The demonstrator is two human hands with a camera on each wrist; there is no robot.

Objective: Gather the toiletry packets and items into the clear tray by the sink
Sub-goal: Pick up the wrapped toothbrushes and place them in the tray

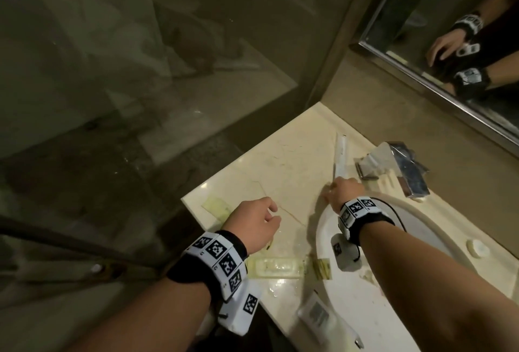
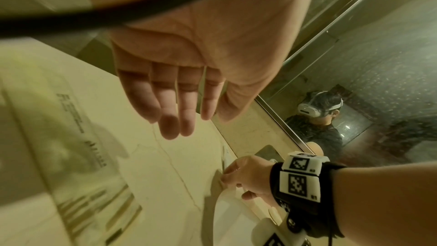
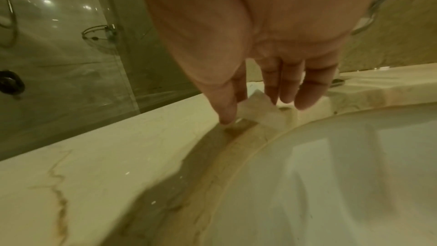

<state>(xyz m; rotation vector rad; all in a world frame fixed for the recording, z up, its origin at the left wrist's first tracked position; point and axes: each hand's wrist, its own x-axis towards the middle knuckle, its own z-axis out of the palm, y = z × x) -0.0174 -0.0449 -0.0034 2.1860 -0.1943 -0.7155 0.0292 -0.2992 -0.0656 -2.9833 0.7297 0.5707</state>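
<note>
A person stands at a cream marble bench [image 1: 280,166] beside a white sink [image 1: 393,273], seen from above.

The left hand [image 1: 255,222] hovers over the bench at lower centre of the head view. Its fingers [image 2: 165,119] are relaxed and slightly bent, holding nothing.

The right hand [image 1: 344,191] reaches further back, to the bench edge just left of the sink rim. In the right wrist view its thumb and fingers [image 3: 227,113] point down at a small pale packet [image 3: 257,115] lying flat on the bench, the thumb tip at the packet's near corner. Whether the hand has hold of it cannot be told.

A long white tube-shaped packet [image 1: 341,157] lies on the bench just beyond the right hand. Behind it, at centre right, stands the chrome tap [image 1: 404,166].

The clear tray [image 1: 276,267] sits at the bench's front edge, just below the left hand, near the sink's left rim. A small yellowish packet [image 1: 323,268] lies just to its right, and another flat yellowish packet [image 1: 216,205] lies at the bench's left edge. A white packet with a printed label [image 1: 320,315] lies at the front edge in the lower centre.

A mirror [image 1: 449,28] fills the upper right; a glass shower screen [image 1: 140,70] fills the left.
</note>
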